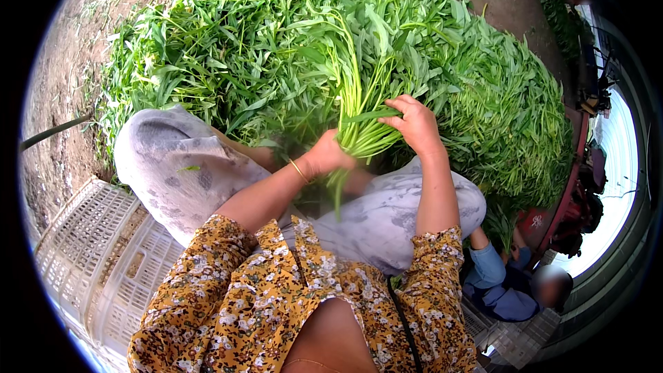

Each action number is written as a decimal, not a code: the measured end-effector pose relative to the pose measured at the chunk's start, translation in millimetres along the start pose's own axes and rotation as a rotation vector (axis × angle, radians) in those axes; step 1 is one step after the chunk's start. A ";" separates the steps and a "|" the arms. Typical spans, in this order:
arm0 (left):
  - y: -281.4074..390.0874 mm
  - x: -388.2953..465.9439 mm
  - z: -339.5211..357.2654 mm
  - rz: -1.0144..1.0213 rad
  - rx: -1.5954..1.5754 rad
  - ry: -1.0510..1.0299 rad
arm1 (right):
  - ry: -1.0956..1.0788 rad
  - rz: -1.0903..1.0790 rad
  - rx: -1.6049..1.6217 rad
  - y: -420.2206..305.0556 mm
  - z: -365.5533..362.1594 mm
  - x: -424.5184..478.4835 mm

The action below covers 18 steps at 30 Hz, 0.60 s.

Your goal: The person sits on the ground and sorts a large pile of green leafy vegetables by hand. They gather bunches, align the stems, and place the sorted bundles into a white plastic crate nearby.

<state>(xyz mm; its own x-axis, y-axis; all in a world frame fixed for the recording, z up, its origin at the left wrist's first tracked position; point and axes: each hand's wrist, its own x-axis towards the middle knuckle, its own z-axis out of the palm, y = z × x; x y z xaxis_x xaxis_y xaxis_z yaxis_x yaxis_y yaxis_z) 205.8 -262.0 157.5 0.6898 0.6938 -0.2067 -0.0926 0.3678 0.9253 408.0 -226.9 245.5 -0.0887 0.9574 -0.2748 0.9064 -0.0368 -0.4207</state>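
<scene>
My left hand [331, 153], with a thin bangle at its wrist, grips a bunch of leafy greens that looks like water spinach [352, 90] around its lower stems. The leafy tops point away from me, and the cut stem ends fan out toward the right. At the right side of the bunch, my right hand [414, 122] pinches a long green leaf [374, 114] lying across the stems. A few stems hang below my left fist. Just beyond both hands rises a large heap of the same greens [233, 57].
White plastic crates [124, 264] stand at my left, beside my bent knee. A dark rod [54, 132] juts in over the dirt ground [67, 77]. To the right, another person [505, 290] sits holding greens near a red surface [533, 223].
</scene>
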 end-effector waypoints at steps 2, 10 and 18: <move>4.4 -0.9 -0.1 -0.049 -0.040 -0.004 | 0.021 0.037 0.040 -8.1 -0.4 -1.7; 8.4 -1.0 4.0 -0.013 0.067 -0.019 | 0.278 -0.149 -0.127 7.4 29.8 0.6; -9.9 -2.7 5.8 -0.059 -0.058 0.001 | 0.873 0.302 1.159 47.6 -16.8 24.2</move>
<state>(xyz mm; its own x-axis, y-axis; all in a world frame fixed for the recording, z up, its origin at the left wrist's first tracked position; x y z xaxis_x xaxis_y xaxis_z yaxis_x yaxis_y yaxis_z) 209.0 -271.1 150.7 0.6944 0.6707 -0.2607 -0.0931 0.4430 0.8917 456.0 -200.7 233.4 0.6894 0.7221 -0.0579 -0.0194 -0.0615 -0.9979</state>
